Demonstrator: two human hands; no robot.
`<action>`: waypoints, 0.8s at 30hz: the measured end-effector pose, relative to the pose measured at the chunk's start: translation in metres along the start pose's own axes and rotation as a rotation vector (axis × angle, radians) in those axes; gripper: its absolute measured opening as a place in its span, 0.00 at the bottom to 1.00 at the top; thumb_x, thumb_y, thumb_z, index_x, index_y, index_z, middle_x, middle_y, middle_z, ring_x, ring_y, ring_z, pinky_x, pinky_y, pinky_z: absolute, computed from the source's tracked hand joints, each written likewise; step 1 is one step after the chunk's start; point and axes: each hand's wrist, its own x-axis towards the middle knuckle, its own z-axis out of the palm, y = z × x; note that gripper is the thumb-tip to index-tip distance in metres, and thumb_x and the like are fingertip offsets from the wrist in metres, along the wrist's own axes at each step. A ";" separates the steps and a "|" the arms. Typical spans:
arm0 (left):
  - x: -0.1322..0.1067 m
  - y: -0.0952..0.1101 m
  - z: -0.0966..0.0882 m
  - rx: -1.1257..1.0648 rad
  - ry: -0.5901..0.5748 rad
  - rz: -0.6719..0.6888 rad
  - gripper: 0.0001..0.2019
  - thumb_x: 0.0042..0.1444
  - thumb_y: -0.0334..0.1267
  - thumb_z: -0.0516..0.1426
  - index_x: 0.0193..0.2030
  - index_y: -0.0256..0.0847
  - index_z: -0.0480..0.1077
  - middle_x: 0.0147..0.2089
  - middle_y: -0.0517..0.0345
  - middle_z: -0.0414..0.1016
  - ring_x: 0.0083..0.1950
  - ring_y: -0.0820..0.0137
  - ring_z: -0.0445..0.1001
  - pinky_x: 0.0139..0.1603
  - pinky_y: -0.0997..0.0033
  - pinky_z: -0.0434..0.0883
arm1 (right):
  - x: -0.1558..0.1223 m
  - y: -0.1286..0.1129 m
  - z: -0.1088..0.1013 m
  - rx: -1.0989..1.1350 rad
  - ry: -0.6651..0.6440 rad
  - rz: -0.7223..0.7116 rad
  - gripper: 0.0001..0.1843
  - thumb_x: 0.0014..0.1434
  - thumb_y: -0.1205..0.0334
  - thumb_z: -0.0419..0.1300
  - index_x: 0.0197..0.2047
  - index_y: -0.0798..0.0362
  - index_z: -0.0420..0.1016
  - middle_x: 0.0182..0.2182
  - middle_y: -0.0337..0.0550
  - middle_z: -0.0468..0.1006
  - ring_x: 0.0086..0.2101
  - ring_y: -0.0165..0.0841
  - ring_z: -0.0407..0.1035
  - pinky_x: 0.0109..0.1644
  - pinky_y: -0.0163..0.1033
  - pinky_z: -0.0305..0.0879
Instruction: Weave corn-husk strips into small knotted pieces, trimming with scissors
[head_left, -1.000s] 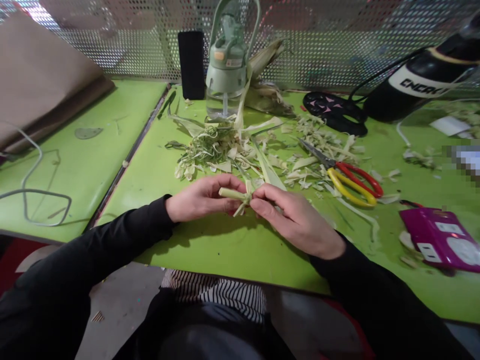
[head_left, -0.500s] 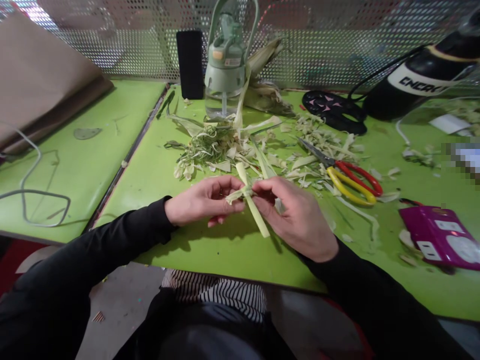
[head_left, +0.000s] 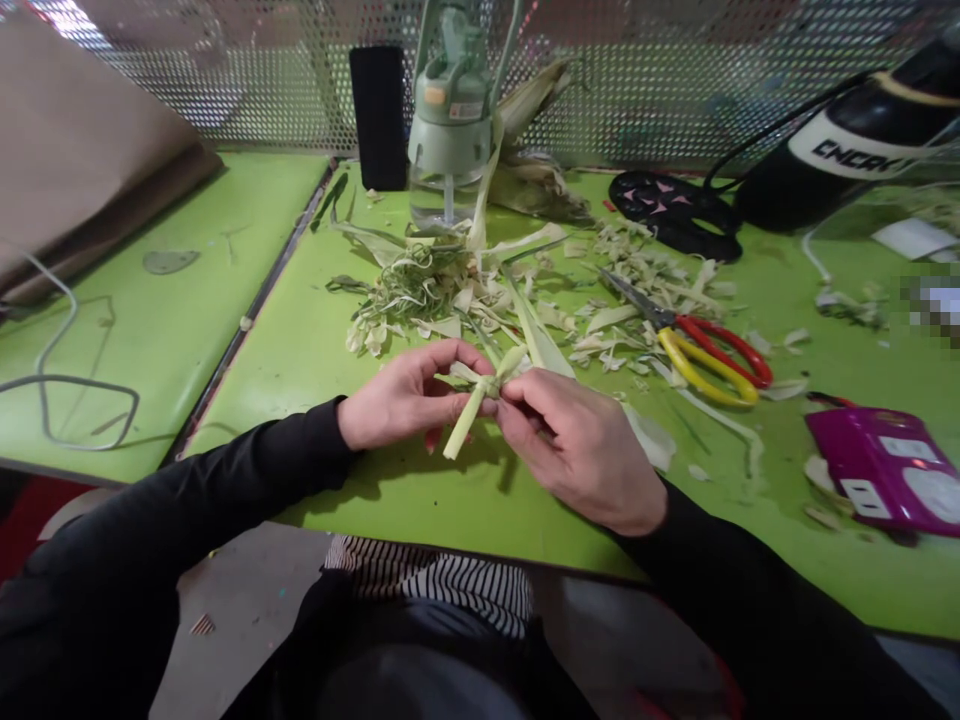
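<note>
Pale green corn husk strips [head_left: 466, 425], crossed in a knot, are pinched between both hands above the near part of the green table. My left hand [head_left: 409, 395] holds the knot from the left, its thumb along the near side. My right hand [head_left: 581, 440] pinches the right side of the knot with thumb and bent forefinger. One strip end points down and toward me; another points up and right. Beyond the hands lies a heap of shredded husk [head_left: 427, 285]. Scissors [head_left: 694, 345] with red and yellow handles rest right of it, blades pointing away.
At the back stand a green-lidded water bottle [head_left: 452, 135] and a black phone [head_left: 379, 120], before a perforated metal screen. A whole husk [head_left: 536, 185] lies beside the bottle. To the right are a black bottle [head_left: 847, 160] and a purple device [head_left: 889, 465]; brown paper [head_left: 82, 140] is left.
The knotted husk strips have turned: the near end, which pointed down and right, now points down and left. Both hands still hold them, with the right fingers curled more around the knot.
</note>
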 end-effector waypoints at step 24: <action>-0.013 -0.007 0.025 -0.114 0.073 -0.038 0.22 0.66 0.43 0.54 0.65 0.43 0.65 0.53 0.47 0.75 0.41 0.66 0.82 0.23 0.82 0.76 | -0.011 -0.003 0.011 -0.425 0.057 -0.089 0.13 0.67 0.65 0.55 0.29 0.53 0.69 0.23 0.39 0.74 0.25 0.30 0.68 0.29 0.38 0.59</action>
